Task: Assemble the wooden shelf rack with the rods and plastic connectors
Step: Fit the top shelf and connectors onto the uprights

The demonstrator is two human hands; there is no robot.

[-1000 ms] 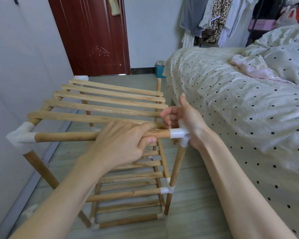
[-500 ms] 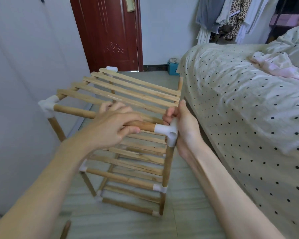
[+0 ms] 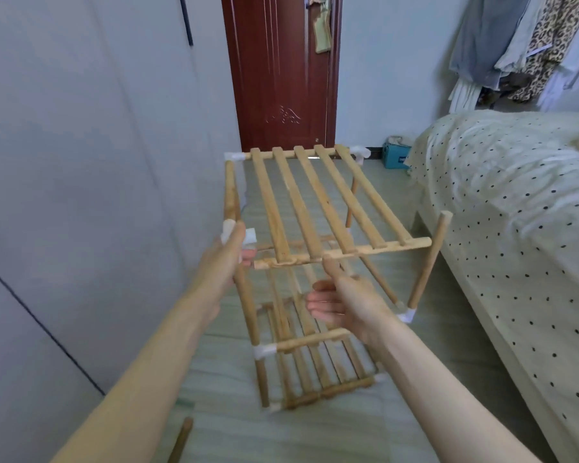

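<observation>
The rack [image 3: 315, 262] is standing upright on the floor [image 3: 415, 412], between the wall [image 3: 81, 195] and the bed [image 3: 515, 212]. Its top shelf [image 3: 318, 202] is lying flat, and its slats are running long-ways away from the person, toward the door [image 3: 281, 71].

The left hand [image 3: 226, 262] is gripping the near left corner, with fingers curling round the white connector [image 3: 249, 236] there. From that grip, one post is going down to the floor and one side rod [image 3: 229, 192] is running away to the far corner.

The right hand [image 3: 341, 300] is sitting lower, right of that grip, just under the shelf's near rail [image 3: 341, 253]. Its fingers are curling, and its thumb is pointing up at the rail. I cannot tell if it is holding anything.

Further right, a bare post [image 3: 430, 259] is sticking up with no connector on top. The rail's end is stopping just beside it.

A loose rod [image 3: 181, 439] is lying on the floor below the left arm.
</observation>
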